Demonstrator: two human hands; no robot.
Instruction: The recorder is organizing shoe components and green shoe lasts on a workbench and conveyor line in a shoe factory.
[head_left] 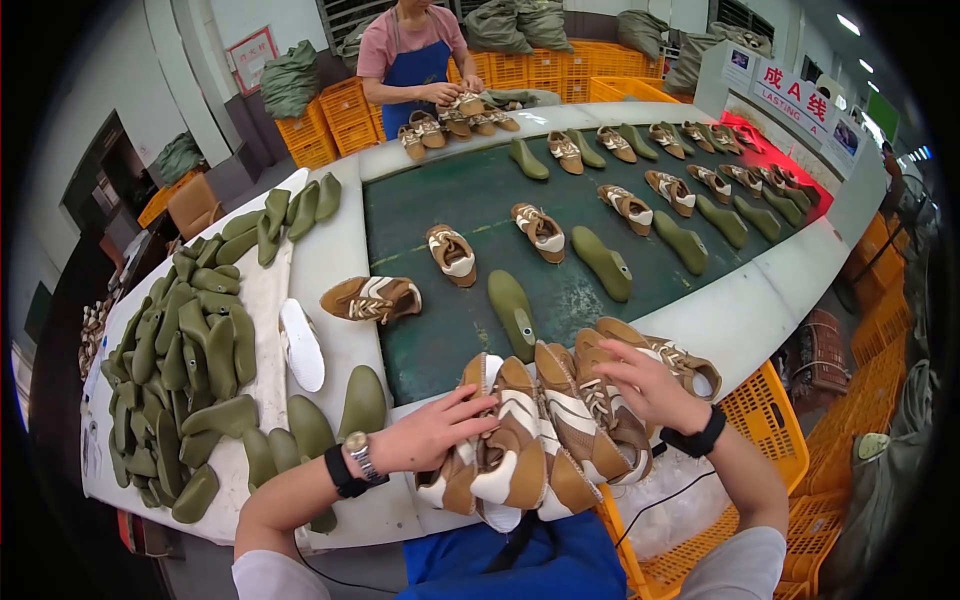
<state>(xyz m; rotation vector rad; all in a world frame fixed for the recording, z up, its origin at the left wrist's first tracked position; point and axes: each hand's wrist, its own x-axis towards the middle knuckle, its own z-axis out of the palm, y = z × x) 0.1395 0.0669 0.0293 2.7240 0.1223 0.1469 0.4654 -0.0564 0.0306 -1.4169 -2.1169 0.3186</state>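
A tight row of brown and white shoe uppers point(517, 430) stands at the near edge of the work table, right in front of me. My left hand point(432, 432) lies against the left end of this row, its fingers stretched out over the nearest upper. On the right side, my right hand point(648, 388) rests with spread fingers on top of the row. Neither hand is closed around an upper; the undersides of both are hidden. Just left of my left hand lies a green shoe last point(362, 402). Another green last point(512, 312) sits on the belt beyond the row.
A pile of green lasts point(190, 350) covers the left table. Nearby are a white insole-shaped piece point(302, 345) and a single shoe upper point(370, 299). More uppers and lasts line the dark green belt point(420, 345). A co-worker point(415, 60) handles uppers across it. Orange crates point(765, 425) stand at right.
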